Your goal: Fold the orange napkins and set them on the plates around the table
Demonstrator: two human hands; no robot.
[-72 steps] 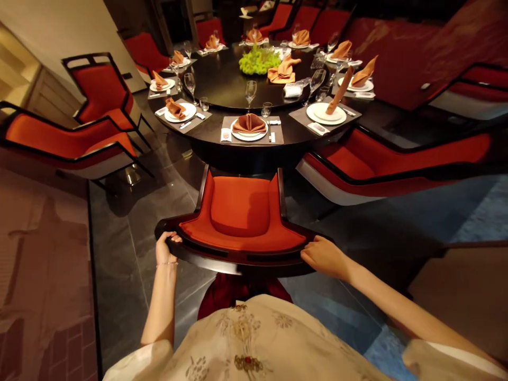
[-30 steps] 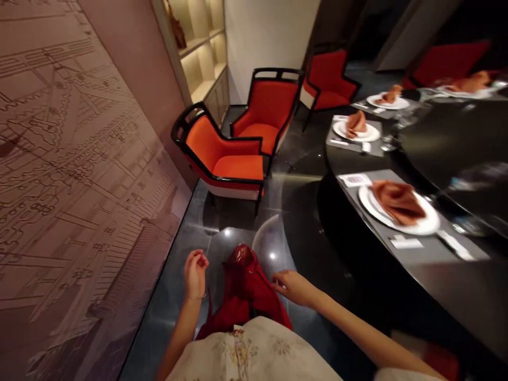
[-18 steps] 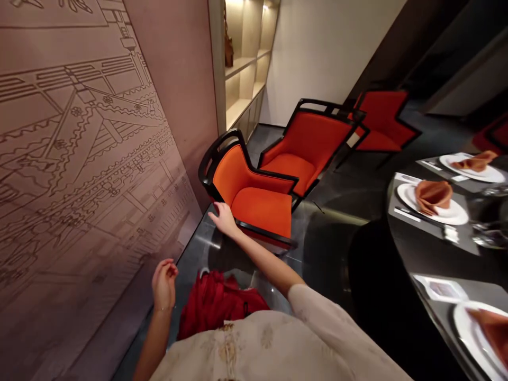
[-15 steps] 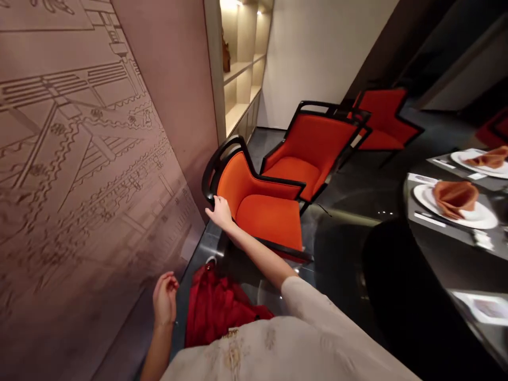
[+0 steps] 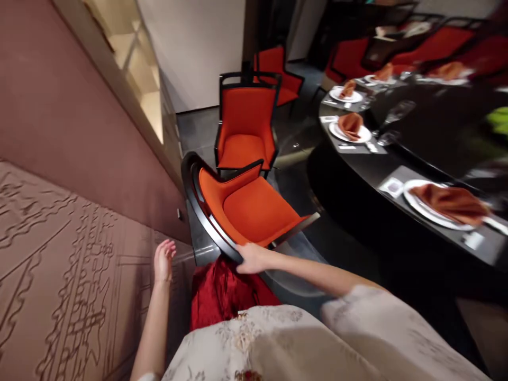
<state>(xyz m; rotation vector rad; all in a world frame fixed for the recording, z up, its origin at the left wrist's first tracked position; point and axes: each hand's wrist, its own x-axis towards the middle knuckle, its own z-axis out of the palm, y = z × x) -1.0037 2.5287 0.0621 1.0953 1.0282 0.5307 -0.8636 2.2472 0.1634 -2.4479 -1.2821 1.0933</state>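
Right hand point(image 5: 254, 258) is gripping the black curved back rail point(image 5: 210, 217) of an orange armchair point(image 5: 248, 209), left hand point(image 5: 163, 260) open and empty by the carved wall point(image 5: 79, 211). Chair's well off the round desk point(image 5: 357, 177), right in front of another chair point(image 5: 246, 121), and the plates point(image 5: 349, 135) are all laid out.

mauve wall point(image 5: 59, 106) — etched line mural point(image 5: 67, 296) | dark floor point(image 5: 194, 137), stone perhaps | lit shelving point(image 5: 137, 69) | far orange armchair point(image 5: 245, 116) | black round table point(image 5: 381, 169)

Green centerpiece point(image 5: 498, 120) is getting cut off by the right edge and blurring; far place settings point(image 5: 400, 69) are smearing, too blurred to tell. Cream robe point(image 5: 270, 344) is hiding most of the red cloth point(image 5: 222, 296); right hand point(image 5: 254, 258) is covering part of the orange armchair's black rim point(image 5: 202, 206).
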